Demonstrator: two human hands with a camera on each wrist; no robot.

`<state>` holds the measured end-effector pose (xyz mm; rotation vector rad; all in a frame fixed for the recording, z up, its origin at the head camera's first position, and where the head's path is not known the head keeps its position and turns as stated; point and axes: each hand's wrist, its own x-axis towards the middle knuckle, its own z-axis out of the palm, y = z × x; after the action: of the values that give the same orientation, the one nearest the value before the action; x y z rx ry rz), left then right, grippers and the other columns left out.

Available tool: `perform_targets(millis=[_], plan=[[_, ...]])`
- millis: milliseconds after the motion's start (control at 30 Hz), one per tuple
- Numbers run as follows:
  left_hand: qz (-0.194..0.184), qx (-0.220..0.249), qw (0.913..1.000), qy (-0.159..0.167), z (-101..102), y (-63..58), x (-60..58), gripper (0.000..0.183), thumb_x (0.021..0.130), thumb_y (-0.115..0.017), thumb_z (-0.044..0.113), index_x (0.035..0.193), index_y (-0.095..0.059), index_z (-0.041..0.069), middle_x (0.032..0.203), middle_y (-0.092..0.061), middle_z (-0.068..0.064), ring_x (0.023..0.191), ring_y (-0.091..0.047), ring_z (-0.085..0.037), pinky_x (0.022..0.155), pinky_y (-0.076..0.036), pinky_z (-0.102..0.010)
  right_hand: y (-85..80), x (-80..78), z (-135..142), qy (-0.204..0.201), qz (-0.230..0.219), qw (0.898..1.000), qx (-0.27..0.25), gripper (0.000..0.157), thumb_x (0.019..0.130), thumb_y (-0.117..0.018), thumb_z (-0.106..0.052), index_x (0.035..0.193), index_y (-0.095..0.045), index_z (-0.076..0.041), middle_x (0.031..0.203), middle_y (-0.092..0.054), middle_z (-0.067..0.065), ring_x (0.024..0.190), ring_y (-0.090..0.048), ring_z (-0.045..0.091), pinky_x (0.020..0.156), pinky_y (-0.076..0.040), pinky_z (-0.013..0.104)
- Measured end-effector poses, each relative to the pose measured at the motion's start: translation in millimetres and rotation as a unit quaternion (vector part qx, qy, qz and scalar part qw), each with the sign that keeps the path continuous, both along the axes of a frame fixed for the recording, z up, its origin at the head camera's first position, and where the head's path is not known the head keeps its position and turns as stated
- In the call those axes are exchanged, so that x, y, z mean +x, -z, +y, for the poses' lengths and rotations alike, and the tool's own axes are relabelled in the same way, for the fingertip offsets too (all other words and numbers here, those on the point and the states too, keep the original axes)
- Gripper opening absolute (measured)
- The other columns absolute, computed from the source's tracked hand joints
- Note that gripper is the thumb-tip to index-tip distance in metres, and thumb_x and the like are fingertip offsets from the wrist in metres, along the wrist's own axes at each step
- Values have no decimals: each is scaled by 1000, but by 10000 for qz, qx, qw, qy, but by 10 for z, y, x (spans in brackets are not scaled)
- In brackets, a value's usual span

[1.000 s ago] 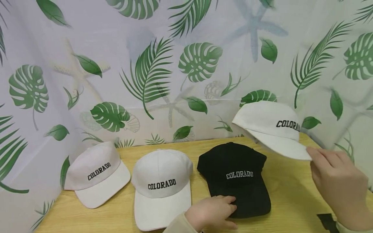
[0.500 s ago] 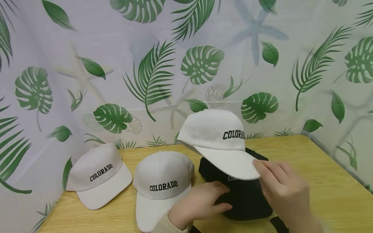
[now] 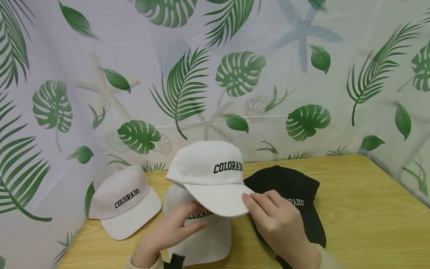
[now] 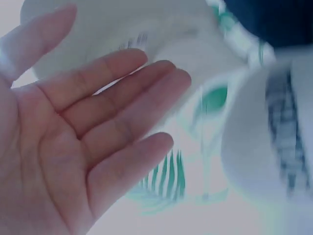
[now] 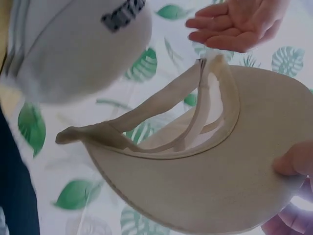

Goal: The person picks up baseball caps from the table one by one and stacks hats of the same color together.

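My right hand (image 3: 275, 220) pinches the brim edge of a white baseball cap (image 3: 206, 164) with COLORADO in black letters. That cap is held up, overlapping the crown of a second white cap (image 3: 208, 244) on the table. In the right wrist view the held cap's underside (image 5: 195, 196) and its open inside face the camera, and the thumb (image 5: 296, 159) presses the brim. My left hand (image 3: 166, 229) is beside the held cap, in front of the second white cap, fingers extended. The left wrist view shows its bare palm (image 4: 54, 152), holding nothing.
A pale pinkish-white cap (image 3: 122, 203) lies at the left of the wooden table (image 3: 366, 209). To the right is a black cap (image 3: 282, 179), partly covered by my right hand. A leaf-patterned cloth (image 3: 208, 74) hangs behind and at both sides.
My right hand has carried the white cap leftward, from right of the black cap, past it, to over the middle white cap. My left hand has left the black cap's brim and shifted left.
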<state>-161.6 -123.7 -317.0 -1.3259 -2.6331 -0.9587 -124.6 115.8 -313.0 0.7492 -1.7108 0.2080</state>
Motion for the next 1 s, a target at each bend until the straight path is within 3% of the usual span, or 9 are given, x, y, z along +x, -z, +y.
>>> perform_targets(millis=[67,167,333,500,700,800,900,1000], plan=[[-191,226,9991,-309,-221,-5,-40,21,88,-55,18,103,-60,3,101,-61,-3,94,-57,-18,82,-44,-33,26,-15,-109,-62,-121,9998,145,32,92,-39,-4,79,-67,-1,72,-62,7,56,-50,19,47,-45,26],[-533,380,9918,-1102,-478,-3,-108,21,89,-53,18,102,-61,3,98,-62,-4,91,-57,-17,80,-44,-37,81,-36,-257,-40,-263,9988,415,37,93,-33,-1,78,-67,-3,71,-60,5,56,-47,18,45,-43,24],[-1084,559,9656,-2296,-661,70,-248,23,89,-55,19,103,-61,3,96,-62,-5,89,-57,-17,79,-44,-37,187,-74,-478,-45,-283,9962,824,39,93,-31,0,78,-66,-7,69,-54,1,54,-42,17,41,-35,21],[-1398,529,9416,-3017,-757,205,-396,32,88,-55,25,108,-57,0,96,-61,-9,89,-57,-23,80,-43,-41,306,-98,-642,-122,-516,9918,1165,44,95,-26,-3,79,-66,-10,67,-50,-1,54,-40,15,41,-32,21],[-1803,465,9270,-3255,-792,422,-541,44,88,-55,25,119,-46,-6,105,-57,-18,97,-53,-31,83,-40,-45,453,-136,-704,-244,-806,9872,1352,48,97,-22,-8,79,-66,-13,69,-50,-2,57,-42,14,45,-30,21],[-1920,409,9243,-3272,-792,530,-597,45,88,-54,26,120,-46,-5,107,-56,-19,100,-52,-32,83,-40,-45,497,-160,-705,-440,-1057,9848,1306,36,94,-32,-8,77,-64,-12,69,-50,-1,58,-43,14,45,-31,20],[-1980,422,9259,-3188,-776,615,-647,41,87,-56,24,117,-50,-4,103,-58,-16,94,-54,-29,77,-44,-41,527,-171,-661,-464,-1562,9780,1302,7,75,-57,-9,79,-63,-10,74,-52,0,61,-46,15,45,-35,21],[-2055,536,9297,-3009,-757,664,-676,30,86,-56,17,109,-55,-3,95,-59,-10,84,-56,-21,68,-46,-34,543,-157,-574,-134,-2215,9643,1446,31,54,-69,-8,85,-62,-10,80,-55,2,63,-49,17,46,-39,25]])
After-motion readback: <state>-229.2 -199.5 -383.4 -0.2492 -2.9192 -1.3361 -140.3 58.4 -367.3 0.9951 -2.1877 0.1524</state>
